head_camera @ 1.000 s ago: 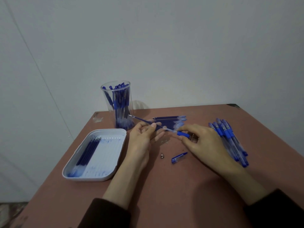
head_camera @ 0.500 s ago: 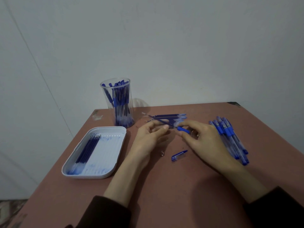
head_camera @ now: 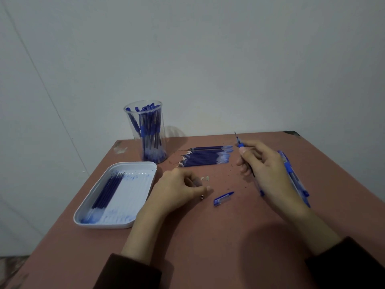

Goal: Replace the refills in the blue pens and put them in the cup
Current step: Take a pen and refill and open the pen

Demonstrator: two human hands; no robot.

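Observation:
My right hand (head_camera: 268,174) grips a blue pen (head_camera: 239,142) with its refill tip pointing up and away, right of the row of new refills (head_camera: 206,156). My left hand (head_camera: 179,188) rests low on the table with fingers curled. Its thumb lies just above a small metal pen tip (head_camera: 201,197) on the table, and I cannot see anything held. A blue pen cap (head_camera: 223,198) lies between my hands. The clear cup (head_camera: 149,132), holding several blue pens, stands at the back left.
A white tray (head_camera: 143,170) at the left holds several used refills (head_camera: 106,190) and ink smears. A pile of blue pens (head_camera: 293,176) lies at the right, partly hidden by my right hand. The brown table (head_camera: 208,247) meets a pale wall.
My hands have parted. The right hand carried the pen to the right and turned its tip upward. The left hand let go and dropped toward the metal tip.

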